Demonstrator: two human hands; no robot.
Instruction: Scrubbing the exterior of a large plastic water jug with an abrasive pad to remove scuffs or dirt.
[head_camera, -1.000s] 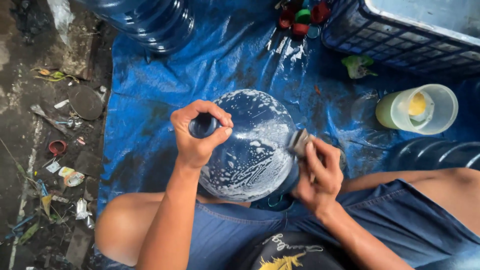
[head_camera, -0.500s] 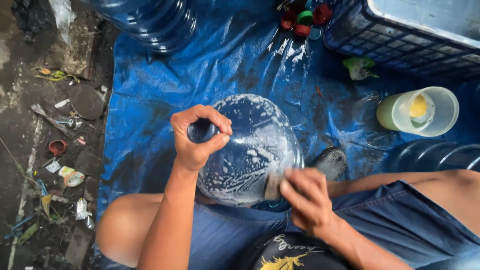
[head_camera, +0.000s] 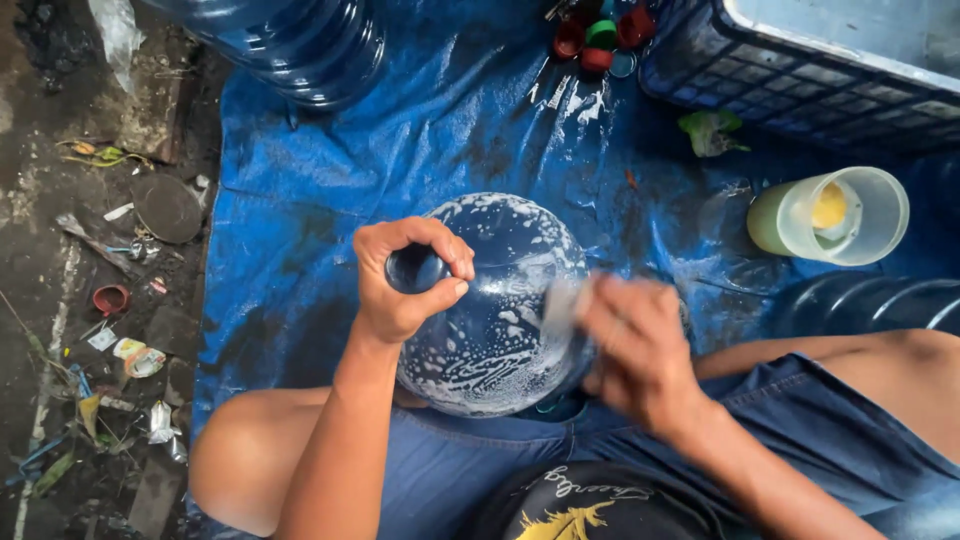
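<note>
Soapy water jug (head_camera: 495, 330): slick, light, rigid. My left hand (head_camera: 405, 285) circles neck; right hand (head_camera: 640, 345) pinches scrub pad (head_camera: 562, 305) against jug's side.

A few small wrappers (head_camera: 140, 358) lie crumpled on the dirty ground at about nine o'clock, left of the blue tarp's edge: flat scraps in white, yellow and red. A crumpled silvery-white packet (head_camera: 160, 422) sits just below them, toward eight o'clock. Their print is too small to tell. No signs or screens show.
</note>
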